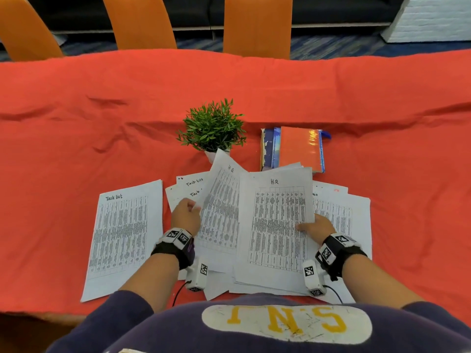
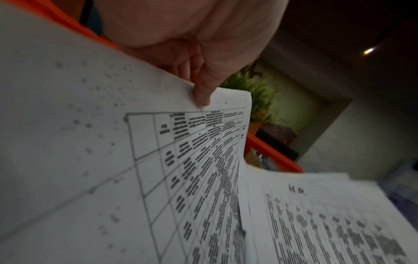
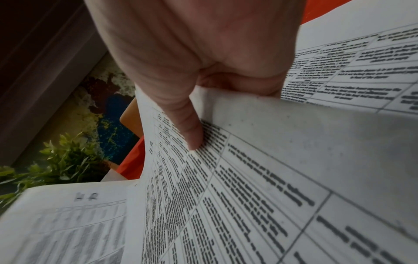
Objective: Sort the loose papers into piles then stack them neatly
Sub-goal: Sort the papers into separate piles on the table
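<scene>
Printed table sheets lie on a red cloth in front of me. My left hand (image 1: 187, 212) pinches the left edge of a tilted sheet headed "H.R" (image 1: 220, 207), thumb on top (image 2: 202, 92). My right hand (image 1: 314, 226) pinches the right edge of another "H.R" sheet (image 1: 276, 225), thumb pressed on its print (image 3: 192, 135). That sheet is lifted off a loose heap (image 1: 254, 284). A "Task List" sheet (image 1: 122, 238) lies alone at the left. More "Task List" sheets (image 1: 188, 186) show behind my left hand. Further sheets (image 1: 341, 215) spread to the right.
A small potted plant (image 1: 212, 126) stands just behind the papers. A stack of books with an orange cover (image 1: 298, 147) lies to its right. The red cloth (image 1: 76, 136) covers the table; three orange chairs (image 1: 139, 21) stand at the far edge.
</scene>
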Available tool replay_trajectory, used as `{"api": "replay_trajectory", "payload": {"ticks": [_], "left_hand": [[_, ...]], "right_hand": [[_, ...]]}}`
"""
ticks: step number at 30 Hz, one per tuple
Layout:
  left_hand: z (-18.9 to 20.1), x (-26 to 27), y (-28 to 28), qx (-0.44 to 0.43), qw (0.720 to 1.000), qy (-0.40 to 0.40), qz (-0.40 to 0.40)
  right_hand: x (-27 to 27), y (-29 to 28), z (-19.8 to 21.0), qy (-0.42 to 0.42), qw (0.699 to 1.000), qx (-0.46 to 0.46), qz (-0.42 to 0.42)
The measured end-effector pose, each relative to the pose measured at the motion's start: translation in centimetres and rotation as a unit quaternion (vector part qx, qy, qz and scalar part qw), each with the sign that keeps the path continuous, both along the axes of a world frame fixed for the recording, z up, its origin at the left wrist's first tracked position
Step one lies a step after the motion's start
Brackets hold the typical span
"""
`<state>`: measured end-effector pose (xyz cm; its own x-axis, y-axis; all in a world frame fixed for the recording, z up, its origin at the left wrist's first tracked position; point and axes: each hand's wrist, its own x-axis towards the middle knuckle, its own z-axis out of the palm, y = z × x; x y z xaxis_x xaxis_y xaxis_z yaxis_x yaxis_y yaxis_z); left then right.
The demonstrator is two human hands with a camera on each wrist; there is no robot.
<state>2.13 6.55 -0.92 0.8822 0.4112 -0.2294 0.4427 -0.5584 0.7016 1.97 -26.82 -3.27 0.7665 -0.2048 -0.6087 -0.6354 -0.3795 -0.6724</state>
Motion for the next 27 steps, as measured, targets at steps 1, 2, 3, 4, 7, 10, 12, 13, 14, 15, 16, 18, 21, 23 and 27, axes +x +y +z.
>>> {"api": "replay_trajectory", "payload": {"ticks": [1,2,3,4,7,10,12,13,14,15,16,18,21,23,27], "left_hand": [[1.0,0.0,0.3,0.004,1.000,-0.026,-0.005],[2.0,-0.1,0.5,0.006,0.999,-0.053,-0.010],[3.2,-0.2,0.7,0.008,0.997,-0.080,-0.014],[4.3,-0.3,0.9,0.008,0.994,-0.108,-0.018],[7.6,-0.4,1.2,0.004,0.985,-0.175,-0.009],[8.8,-0.3,0.9,-0.046,0.979,-0.195,0.028],[8.3,-0.4,0.3,-0.085,0.979,-0.183,0.034],[7.7,-0.5,-0.2,-0.103,0.980,-0.167,0.035],[6.9,-0.6,-0.7,-0.120,0.981,-0.146,0.034],[6.0,-0.6,-1.4,-0.133,0.983,-0.118,0.031],[5.1,-0.7,-2.2,-0.144,0.985,-0.091,0.026],[3.3,-0.7,-3.5,-0.166,0.985,-0.044,0.015],[1.7,-0.7,-5.2,-0.191,0.982,0.001,0.011],[1.3,-0.9,-6.2,-0.205,0.979,0.021,0.008],[0.8,-1.3,-7.2,-0.210,0.977,0.018,0.018]], "right_hand": [[0.0,-0.3,-0.1,0.002,1.000,0.005,-0.012],[0.0,-0.5,-0.1,0.002,1.000,0.011,-0.024],[0.0,-0.7,0.0,0.005,0.999,0.017,-0.037],[-0.1,-0.8,0.0,0.004,0.999,0.023,-0.050],[0.0,-1.2,0.0,0.000,0.997,0.031,-0.074],[0.2,-1.8,-0.5,-0.003,0.996,0.045,-0.081],[0.3,-2.1,-0.8,-0.014,0.994,0.062,-0.089],[0.3,-2.3,-0.9,-0.018,0.993,0.075,-0.088],[0.4,-2.5,-1.3,-0.024,0.992,0.089,-0.091],[0.6,-2.8,-2.0,-0.032,0.989,0.111,-0.094],[0.8,-3.0,-2.6,-0.034,0.986,0.133,-0.092],[0.5,-1.9,-0.7,-0.024,0.980,0.179,-0.087],[-0.3,0.2,2.6,-0.017,0.969,0.237,-0.071],[-0.4,0.9,3.0,-0.021,0.964,0.257,-0.057],[-0.4,1.1,2.9,0.009,0.969,0.244,-0.047]]}}
